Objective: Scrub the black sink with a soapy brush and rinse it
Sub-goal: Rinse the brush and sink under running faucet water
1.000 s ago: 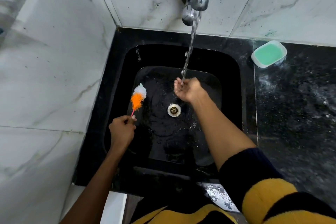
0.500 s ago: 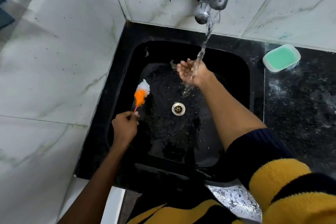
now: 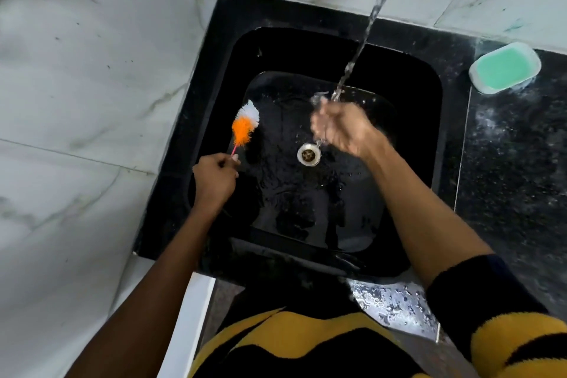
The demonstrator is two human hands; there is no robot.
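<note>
At frame centre the glossy black sink (image 3: 408, 120), square with rounded corners, is sitting wet in a speckled black stone worktop (image 3: 515, 163). The left hand (image 3: 214, 178) is pinching the brush (image 3: 244, 127), its orange-and-white bristles fluffy, at the basin's left wall. The right hand (image 3: 340, 127), blurred with its grip unclear, is catching tap water (image 3: 365, 31). Veined white marble tiles (image 3: 92, 70) are lining the walls; upper right, a white dish (image 3: 504, 67) is holding green soap.

one brush (image 3: 244, 125), one sink (image 3: 423, 120), one soap dish (image 3: 503, 71)

Black sink (image 3: 423, 95); orange-white brush (image 3: 244, 127); green soap (image 3: 504, 68); yellow-black striped sleeve (image 3: 503, 334).
</note>
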